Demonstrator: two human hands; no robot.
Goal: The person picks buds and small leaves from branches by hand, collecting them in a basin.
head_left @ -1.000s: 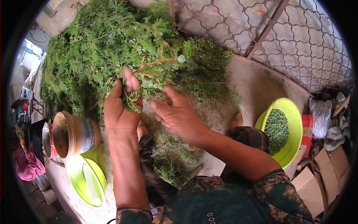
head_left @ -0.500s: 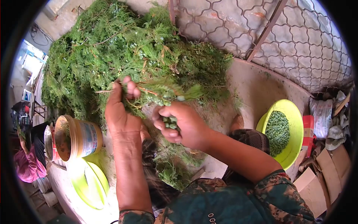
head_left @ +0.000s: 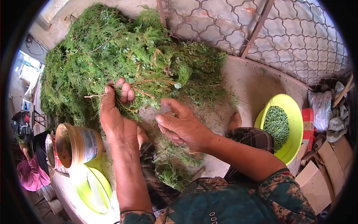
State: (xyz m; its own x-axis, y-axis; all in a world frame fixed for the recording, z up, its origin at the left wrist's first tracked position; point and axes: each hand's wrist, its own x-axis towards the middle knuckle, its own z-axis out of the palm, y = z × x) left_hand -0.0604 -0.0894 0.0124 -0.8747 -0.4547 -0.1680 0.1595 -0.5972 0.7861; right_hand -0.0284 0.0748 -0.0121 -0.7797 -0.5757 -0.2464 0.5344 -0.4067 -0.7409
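My left hand [head_left: 118, 112] is closed on an evergreen sprig [head_left: 143, 92]; its bare stem pokes out to the left of my fingers. A pale green cone [head_left: 178, 85] hangs at the sprig's right end. Just below and right of it is my right hand [head_left: 182, 125], thumb and index finger apart, the other fingers curled in. A bit of green shows between thumb and index; the palm is mostly hidden. Behind both hands rises a big heap of evergreen branches [head_left: 100, 63] dotted with small pale cones.
At right stands a lime-green basin [head_left: 297, 127] holding many green cones [head_left: 276, 125]. Left are a tan bucket [head_left: 76, 145] and another lime-green basin [head_left: 104, 183]. Stripped sprigs [head_left: 173, 168] lie between my legs. A metal lattice [head_left: 257, 30] leans behind; cardboard [head_left: 315, 186] lies far right.
My right hand has drawn slightly down from the sprig, its thumb and index parting. The cones seen in its palm before are now mostly hidden. My left hand still grips the sprig.
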